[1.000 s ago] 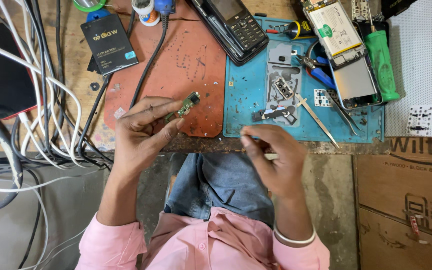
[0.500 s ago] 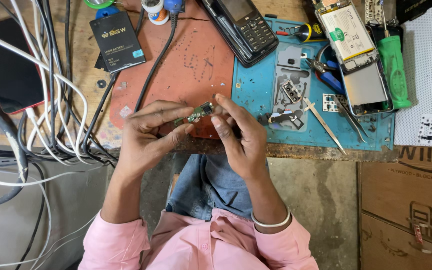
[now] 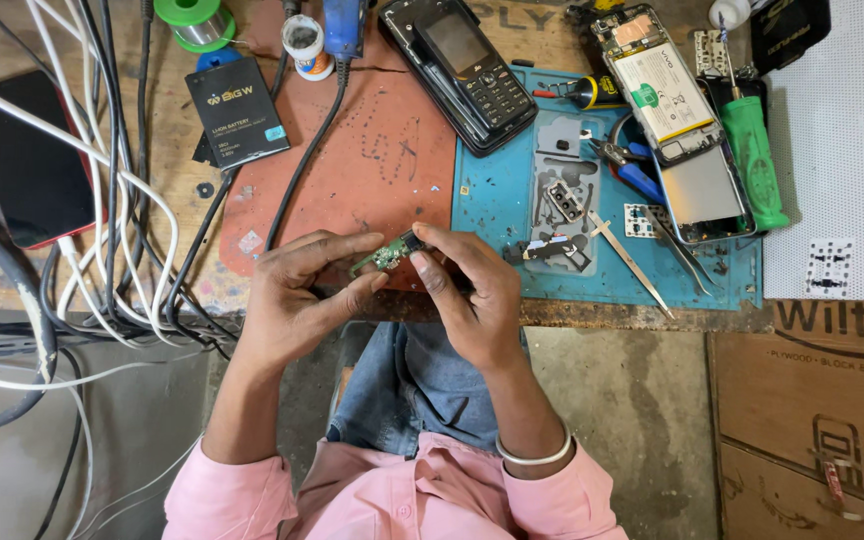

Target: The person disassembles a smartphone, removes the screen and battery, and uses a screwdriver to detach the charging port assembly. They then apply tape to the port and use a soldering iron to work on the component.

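Note:
A small green circuit board (image 3: 386,254) is pinched between the fingers of my left hand (image 3: 297,300) just above the front edge of the workbench. My right hand (image 3: 467,290) has its fingertips on the board's right end, where a small dark part sits. Both hands hover over the near edge of the red-brown mat (image 3: 372,170). I wear pink sleeves, and a white bangle (image 3: 532,455) circles my right wrist.
A blue mat (image 3: 497,205) holds a grey phone frame (image 3: 557,195), tweezers (image 3: 630,262), pliers and an opened phone (image 3: 677,130). A black keypad phone (image 3: 462,70), black battery (image 3: 237,110), green screwdriver (image 3: 752,160), solder spool (image 3: 192,20) and tangled cables (image 3: 102,230) lie around.
My right hand rose from below the bench edge to meet the left hand and now touches the circuit board. The left hand kept its hold on the board.

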The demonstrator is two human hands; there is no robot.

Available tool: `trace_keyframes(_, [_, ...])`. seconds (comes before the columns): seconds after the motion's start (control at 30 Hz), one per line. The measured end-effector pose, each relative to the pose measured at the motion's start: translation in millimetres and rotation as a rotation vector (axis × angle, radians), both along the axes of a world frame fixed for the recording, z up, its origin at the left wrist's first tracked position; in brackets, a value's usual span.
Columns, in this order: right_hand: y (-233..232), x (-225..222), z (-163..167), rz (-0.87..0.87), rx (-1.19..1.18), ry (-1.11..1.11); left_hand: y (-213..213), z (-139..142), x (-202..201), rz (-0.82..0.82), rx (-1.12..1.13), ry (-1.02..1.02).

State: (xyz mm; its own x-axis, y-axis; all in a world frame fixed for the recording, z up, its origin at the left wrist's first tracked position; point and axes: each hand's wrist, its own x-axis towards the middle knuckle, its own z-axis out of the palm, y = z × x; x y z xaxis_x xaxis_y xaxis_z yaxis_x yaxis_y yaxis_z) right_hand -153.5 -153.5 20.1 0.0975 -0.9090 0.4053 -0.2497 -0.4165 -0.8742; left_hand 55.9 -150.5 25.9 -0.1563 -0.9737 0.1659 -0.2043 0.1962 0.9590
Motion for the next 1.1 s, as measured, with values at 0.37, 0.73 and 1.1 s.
trace_keyframes(0.37, [14,2,-1,-0.022,-0.006,-0.014,14,-1,-2,0.026,-0.022,0.020])
trace_keyframes(0.73, [13,6,-3,-0.004,-0.012,-0.037,15,-2,0,0.051,-0.019,-0.037])
trace_keyframes(1.1, [8,10,-2,-0.015,-0.014,-0.015,9,-3,5,0.041,-0.039,-0.023])
